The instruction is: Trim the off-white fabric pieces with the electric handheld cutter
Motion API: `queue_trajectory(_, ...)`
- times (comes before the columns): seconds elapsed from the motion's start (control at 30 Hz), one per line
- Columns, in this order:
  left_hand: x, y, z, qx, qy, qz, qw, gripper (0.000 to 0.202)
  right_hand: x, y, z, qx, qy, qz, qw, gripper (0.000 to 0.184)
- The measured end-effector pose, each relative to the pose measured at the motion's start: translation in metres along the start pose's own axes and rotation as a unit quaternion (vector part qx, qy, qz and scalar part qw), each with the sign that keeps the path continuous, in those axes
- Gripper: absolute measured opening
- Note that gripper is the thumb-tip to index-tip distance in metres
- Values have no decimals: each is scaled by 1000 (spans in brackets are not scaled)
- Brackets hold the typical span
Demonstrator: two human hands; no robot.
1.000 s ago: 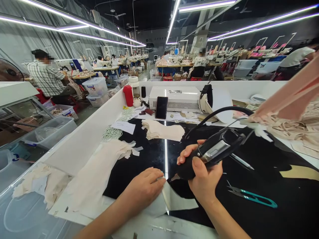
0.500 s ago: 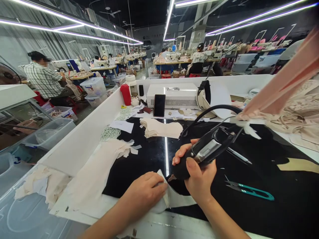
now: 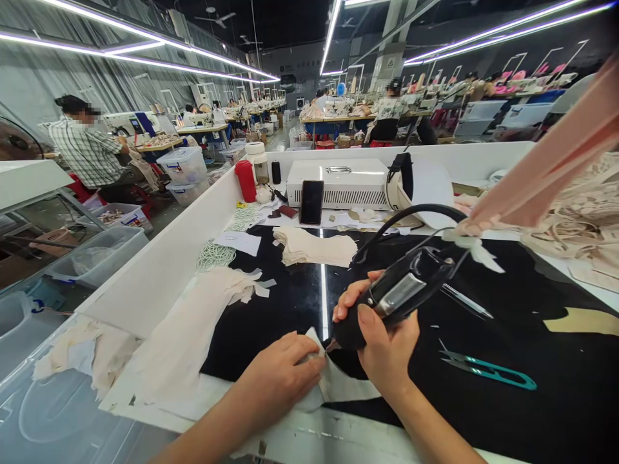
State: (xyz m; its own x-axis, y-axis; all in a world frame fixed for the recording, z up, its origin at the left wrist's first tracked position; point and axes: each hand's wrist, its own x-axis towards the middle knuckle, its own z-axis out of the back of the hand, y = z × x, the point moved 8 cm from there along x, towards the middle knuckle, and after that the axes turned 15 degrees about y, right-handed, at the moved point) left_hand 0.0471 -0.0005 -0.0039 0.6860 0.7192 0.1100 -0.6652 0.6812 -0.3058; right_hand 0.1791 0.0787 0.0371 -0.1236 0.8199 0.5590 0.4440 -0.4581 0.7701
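Black handheld tool point(image 3: 399, 299) is angled above the black work surface point(image 3: 251, 325), its tip point(image 3: 333, 347) near the pale fabric piece point(image 3: 345, 386), the right hand point(image 3: 384, 348) wrapped around its body, the left hand point(image 3: 290, 367) lying on the fabric with fingers together, any pinch indeterminable.

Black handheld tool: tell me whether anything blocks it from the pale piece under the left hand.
Nothing visible does: the tool, held by the right hand, slants down toward the pale piece beside the left hand; contact is unclear.
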Motion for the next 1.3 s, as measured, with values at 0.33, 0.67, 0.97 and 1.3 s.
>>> queue_trajectory(0.33, -5, 2, -5, 13, 14, 4, 1000, 21, -9, 7, 4, 17, 5, 8, 1000, 35)
queue_trajectory(0.67, -5, -2, 5, 37, -27, -14, 999, 20, -10, 20, 11, -2, 0, 6, 1000, 35)
queue_trajectory(0.97, 12, -25, 2, -35, -44, -16, 998, 22, -26, 40, 34, -25, -5, 4, 1000, 37)
queue_trajectory(1.3, 6, -26, -13, -24, -10, -35, 999, 18, -34, 41, 37, -23, 9, 8, 1000, 38)
